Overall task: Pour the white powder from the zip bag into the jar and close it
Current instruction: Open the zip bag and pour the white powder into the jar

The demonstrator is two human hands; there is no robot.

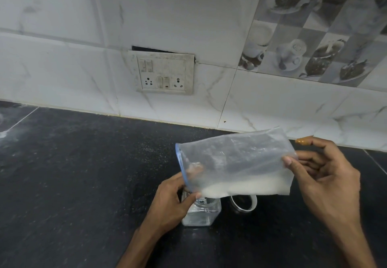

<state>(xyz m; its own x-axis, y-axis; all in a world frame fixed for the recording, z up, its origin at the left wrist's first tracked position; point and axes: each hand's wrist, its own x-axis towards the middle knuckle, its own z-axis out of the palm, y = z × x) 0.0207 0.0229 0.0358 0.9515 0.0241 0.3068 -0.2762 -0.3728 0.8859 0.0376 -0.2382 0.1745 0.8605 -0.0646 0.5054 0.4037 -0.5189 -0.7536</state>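
Note:
A clear zip bag with a blue zip edge lies sideways in the air, white powder heaped along its lower side. My left hand pinches the bag's zip end just above the mouth of a clear square jar, which stands on the black counter. My right hand pinches the bag's bottom end, held a little higher. The jar's lid, white-rimmed, lies on the counter right of the jar, partly hidden by the bag.
The black stone counter runs back to a white marble-tiled wall with a switch and socket panel. A small brown object lies by the wall behind my right hand. White dust marks the counter's far left.

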